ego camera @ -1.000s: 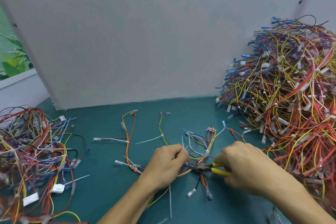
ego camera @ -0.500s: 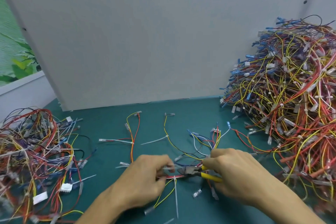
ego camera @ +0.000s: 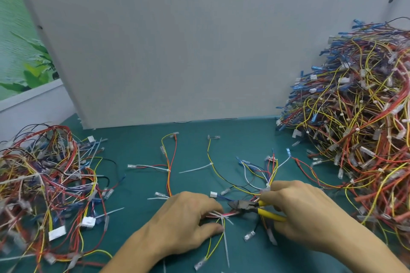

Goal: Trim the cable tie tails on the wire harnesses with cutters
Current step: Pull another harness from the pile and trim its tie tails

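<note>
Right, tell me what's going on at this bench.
A person is trimming tie tails on a harness. The left hand pinches it at a tie; the right hand grips yellow-handled cutters, nose close beside that tie. One long tail hangs uncut below. On the table, a big pile lies at the right, a smaller pile at the left.

Two bare forearms enter from the lower edge and converge toward the centre. The left hand [ego camera: 188,221] lies back upward, fingers curled, thumb and fingertips pinching a wire harness [ego camera: 230,214]. The right hand [ego camera: 299,213], also back upward, wraps its fingers round the yellow handles of the cutters [ego camera: 246,205], whose nose points toward the left fingertips.
</note>
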`<state>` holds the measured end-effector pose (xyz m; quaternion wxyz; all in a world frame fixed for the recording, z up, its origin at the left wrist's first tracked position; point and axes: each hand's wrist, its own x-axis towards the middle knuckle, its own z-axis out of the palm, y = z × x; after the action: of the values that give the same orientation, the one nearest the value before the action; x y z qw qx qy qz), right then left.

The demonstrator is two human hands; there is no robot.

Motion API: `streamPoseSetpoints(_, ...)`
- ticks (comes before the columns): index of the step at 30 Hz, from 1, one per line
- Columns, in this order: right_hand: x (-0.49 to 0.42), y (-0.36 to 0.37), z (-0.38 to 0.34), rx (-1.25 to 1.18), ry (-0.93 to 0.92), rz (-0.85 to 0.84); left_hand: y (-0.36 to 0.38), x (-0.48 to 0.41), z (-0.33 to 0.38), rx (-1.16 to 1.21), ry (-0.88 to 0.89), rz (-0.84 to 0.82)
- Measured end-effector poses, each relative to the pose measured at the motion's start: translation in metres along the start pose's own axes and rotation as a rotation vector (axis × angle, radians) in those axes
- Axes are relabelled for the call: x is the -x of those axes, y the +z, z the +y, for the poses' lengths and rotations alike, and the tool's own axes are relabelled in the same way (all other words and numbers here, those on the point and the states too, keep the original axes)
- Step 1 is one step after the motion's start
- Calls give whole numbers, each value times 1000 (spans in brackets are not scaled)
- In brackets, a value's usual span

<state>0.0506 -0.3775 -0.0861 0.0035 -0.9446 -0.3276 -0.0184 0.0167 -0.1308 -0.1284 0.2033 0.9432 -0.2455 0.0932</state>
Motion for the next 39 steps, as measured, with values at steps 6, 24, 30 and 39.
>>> streamPoseSetpoints(6, 0, -2, 0, -18, 6, 9, -4, -2, 7, -100, 107, -24)
streamPoseSetpoints(24, 1, -3, 7, -79, 19, 10, -6, -4, 9, -77, 204, -64)
streamPoseSetpoints(30, 2, -3, 7, -90, 12, 16, -4, -5, 12, -75, 204, -62)
streamPoseSetpoints(39, 2, -6, 6, -156, 25, 14, -3, -7, 17, -24, 154, -98)
